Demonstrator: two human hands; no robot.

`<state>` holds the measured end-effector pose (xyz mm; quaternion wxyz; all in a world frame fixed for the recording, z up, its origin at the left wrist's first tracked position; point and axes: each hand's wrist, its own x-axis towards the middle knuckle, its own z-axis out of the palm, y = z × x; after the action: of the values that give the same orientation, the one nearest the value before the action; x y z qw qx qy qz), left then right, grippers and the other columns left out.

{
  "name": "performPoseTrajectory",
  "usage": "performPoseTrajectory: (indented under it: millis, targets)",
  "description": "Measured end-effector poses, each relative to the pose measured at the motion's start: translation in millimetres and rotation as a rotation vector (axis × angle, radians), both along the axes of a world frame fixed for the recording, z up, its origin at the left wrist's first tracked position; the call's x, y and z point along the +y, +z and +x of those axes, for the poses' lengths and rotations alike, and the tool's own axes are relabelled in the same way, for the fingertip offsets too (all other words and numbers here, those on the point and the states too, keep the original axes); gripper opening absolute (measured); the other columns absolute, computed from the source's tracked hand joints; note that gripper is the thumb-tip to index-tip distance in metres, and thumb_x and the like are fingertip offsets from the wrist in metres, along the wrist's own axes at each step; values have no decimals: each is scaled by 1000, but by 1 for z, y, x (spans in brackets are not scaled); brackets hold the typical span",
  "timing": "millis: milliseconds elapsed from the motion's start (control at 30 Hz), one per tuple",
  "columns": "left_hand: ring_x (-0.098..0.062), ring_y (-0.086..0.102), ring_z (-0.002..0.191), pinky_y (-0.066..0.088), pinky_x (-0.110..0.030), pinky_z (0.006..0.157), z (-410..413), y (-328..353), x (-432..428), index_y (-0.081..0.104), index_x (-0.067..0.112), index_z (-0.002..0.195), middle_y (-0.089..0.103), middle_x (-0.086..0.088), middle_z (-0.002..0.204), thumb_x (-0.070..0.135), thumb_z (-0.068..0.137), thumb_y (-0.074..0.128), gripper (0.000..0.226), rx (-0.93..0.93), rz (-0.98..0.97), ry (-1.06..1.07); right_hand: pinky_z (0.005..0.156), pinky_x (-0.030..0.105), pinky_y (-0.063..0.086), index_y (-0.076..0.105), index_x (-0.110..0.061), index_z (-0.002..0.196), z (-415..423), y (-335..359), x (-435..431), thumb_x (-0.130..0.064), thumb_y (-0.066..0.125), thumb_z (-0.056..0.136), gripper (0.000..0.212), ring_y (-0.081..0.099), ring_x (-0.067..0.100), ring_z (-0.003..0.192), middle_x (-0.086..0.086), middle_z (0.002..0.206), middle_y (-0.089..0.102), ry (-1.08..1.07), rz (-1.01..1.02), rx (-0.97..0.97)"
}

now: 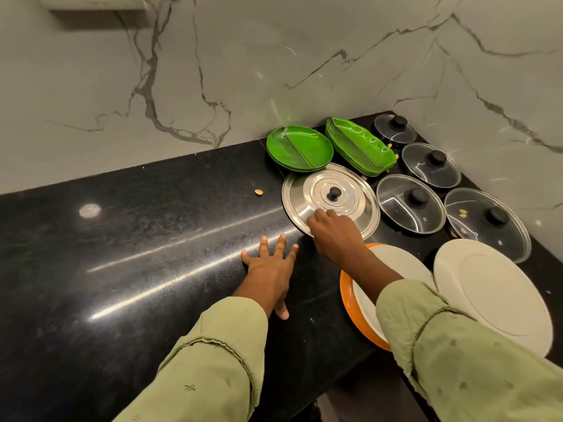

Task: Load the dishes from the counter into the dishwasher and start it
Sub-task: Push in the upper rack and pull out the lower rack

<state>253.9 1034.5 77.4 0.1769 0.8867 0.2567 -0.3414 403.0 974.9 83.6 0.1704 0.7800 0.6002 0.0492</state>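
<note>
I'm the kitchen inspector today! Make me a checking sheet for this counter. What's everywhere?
Surface: black counter, shiny, with a pale smudge at the left.
Job's things: steel lid; four glass lids; round green plates and leaf-shaped green plates, both stacked; white plate on an orange plate; large white plate at the near right.
Clutter: nut shell left of the steel lid; more bits among the glass lids.
Hands: left hand flat on the counter, fingers spread; right hand on the steel lid's near rim, grip unclear.
Cables: nothing seen.
Surroundings: grey marble walls meeting in a corner; dishwasher not in view.
</note>
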Motion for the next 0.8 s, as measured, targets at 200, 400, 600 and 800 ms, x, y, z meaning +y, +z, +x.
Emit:
performPoseTrajectory:
  millis: [200,400,600,800]
  targets:
    - [-42,-26,145,7,-76,110,2,-2,0,-23,29,153,-35,-3,158,40,64,91,146,18,-2,1,107,65,25,2,-31,155,19,2,4,-35,72,73,107,11,44,146,15,162,2,-228,-150,69]
    - [-43,-27,144,8,-77,110,4,-3,1,-24,29,153,-37,-3,157,40,63,91,147,33,-2,-1,102,56,39,-10,-37,153,27,-5,15,-31,71,77,111,29,52,136,29,156,11,-182,-226,128]
    - [-44,-28,144,7,-77,110,4,-3,1,-24,27,153,-37,-4,158,40,64,91,146,41,-2,-3,91,52,48,-13,-40,152,13,-11,12,-29,67,83,106,39,60,125,39,152,8,-59,-262,9]
    - [-43,-27,145,7,-77,110,3,-3,1,-23,27,153,-34,-3,159,41,64,91,145,33,-1,-2,94,53,47,-11,-38,154,-1,-6,9,-29,53,98,85,48,57,119,39,153,5,17,-271,-67]
